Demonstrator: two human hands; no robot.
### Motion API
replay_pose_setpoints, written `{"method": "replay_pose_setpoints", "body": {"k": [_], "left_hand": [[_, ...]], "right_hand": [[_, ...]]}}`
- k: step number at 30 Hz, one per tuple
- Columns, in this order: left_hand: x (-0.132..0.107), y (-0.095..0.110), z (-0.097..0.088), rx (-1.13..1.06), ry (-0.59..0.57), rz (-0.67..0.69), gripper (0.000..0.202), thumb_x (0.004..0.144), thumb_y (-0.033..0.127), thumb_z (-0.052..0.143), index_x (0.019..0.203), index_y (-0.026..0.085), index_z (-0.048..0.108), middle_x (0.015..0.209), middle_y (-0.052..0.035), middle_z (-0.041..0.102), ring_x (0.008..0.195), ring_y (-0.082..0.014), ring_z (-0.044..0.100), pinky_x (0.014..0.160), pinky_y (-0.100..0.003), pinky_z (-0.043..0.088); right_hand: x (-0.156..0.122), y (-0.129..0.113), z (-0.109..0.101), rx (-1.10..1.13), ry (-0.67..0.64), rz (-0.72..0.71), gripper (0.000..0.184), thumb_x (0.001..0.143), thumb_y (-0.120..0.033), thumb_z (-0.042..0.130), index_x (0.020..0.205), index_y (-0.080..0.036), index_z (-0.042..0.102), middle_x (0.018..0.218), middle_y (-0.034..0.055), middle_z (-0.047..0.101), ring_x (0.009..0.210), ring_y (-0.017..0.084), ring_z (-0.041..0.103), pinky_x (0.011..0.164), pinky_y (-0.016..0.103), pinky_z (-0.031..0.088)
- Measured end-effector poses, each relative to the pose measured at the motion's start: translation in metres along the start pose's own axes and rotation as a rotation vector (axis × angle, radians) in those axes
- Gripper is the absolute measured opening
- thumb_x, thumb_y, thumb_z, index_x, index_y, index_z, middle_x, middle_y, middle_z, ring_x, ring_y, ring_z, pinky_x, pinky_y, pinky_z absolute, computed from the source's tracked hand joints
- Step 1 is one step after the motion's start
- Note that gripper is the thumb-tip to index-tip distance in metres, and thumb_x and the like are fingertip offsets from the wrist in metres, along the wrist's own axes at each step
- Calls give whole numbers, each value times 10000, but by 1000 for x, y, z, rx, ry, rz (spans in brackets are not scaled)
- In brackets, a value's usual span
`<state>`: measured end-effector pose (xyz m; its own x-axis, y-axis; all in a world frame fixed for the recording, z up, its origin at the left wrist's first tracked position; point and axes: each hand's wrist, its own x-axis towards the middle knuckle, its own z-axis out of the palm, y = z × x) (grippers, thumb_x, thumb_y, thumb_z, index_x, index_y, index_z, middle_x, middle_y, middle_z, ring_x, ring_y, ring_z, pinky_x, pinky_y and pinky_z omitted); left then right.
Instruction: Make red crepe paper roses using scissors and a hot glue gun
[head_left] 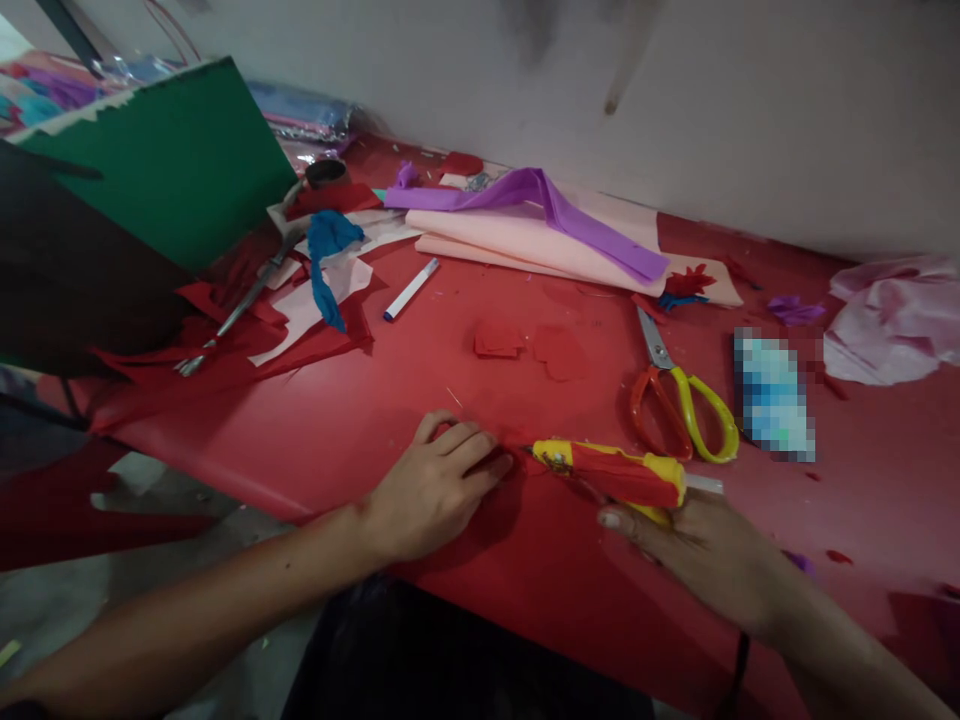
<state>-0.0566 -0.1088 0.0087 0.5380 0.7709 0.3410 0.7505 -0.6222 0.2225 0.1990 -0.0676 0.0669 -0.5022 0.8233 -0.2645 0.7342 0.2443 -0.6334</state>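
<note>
My right hand (pixel 697 550) is closed round the handle of a hot glue gun (pixel 626 472) with a yellow and red body, a glue stick (pixel 705 484) showing at its rear. The gun's nozzle points left, close to the fingertips of my left hand (pixel 442 485). That hand's fingers are curled together low over the red tabletop; what they pinch blends into the red and cannot be made out. Just beyond them lie a small stack of red paper pieces (pixel 498 338) and a loose red cut-out (pixel 559 352). Scissors (pixel 667 395) with red and yellow handles rest beyond the glue gun.
A white marker (pixel 411 289) lies at mid-table. Folded peach paper (pixel 510 245) with a purple strip (pixel 607 232) on it runs along the wall. Paper scraps, a blue strip (pixel 326 270) and another metal tool (pixel 240 310) crowd the left, near a green board (pixel 172 160). Pink plastic (pixel 892 320) sits right.
</note>
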Motion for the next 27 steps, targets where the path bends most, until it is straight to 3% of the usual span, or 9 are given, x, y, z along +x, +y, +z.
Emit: {"method": "replay_pose_setpoints", "body": {"k": [3, 9, 16, 21, 27], "left_hand": [[0, 0, -1, -5, -24, -8, 276, 882, 128, 459, 1101, 190, 614, 993, -56, 652, 933, -195, 549, 913, -412, 330], [-1, -1, 1, -20, -29, -20, 274, 873, 137, 480, 1101, 202, 617, 1002, -55, 650, 952, -189, 546, 937, -408, 314], [-1, -1, 0, -30, -17, -21, 228, 889, 156, 474, 1045, 201, 635, 999, -49, 654, 934, -181, 543, 920, -399, 317], [0, -1, 1, -35, -27, -20, 224, 891, 154, 474, 1045, 193, 631, 1004, -52, 651, 929, -185, 544, 916, -404, 324], [0, -1, 0, -51, -42, -38, 228, 903, 159, 452, 1038, 200, 632, 986, -53, 653, 945, -190, 545, 919, -405, 321]], "right_hand": [[2, -3, 1, -12, -34, -28, 300, 852, -478, 491, 913, -294, 720, 849, 22, 745, 852, 247, 689, 779, 369, 548], [4, -2, 1, -51, -87, -26, 320, 874, -451, 488, 1084, -305, 681, 965, 17, 741, 909, 233, 687, 830, 366, 539], [8, -6, -3, -64, -77, -1, 308, 870, -486, 469, 800, -285, 692, 720, 17, 710, 762, 234, 680, 741, 371, 547], [11, -3, -5, -92, -66, 51, 407, 874, -524, 439, 599, -255, 572, 551, -5, 578, 574, 185, 597, 573, 321, 505], [10, 9, -7, -119, -37, 128, 475, 848, -567, 449, 509, -233, 452, 491, -24, 496, 447, 144, 487, 462, 296, 408]]}}
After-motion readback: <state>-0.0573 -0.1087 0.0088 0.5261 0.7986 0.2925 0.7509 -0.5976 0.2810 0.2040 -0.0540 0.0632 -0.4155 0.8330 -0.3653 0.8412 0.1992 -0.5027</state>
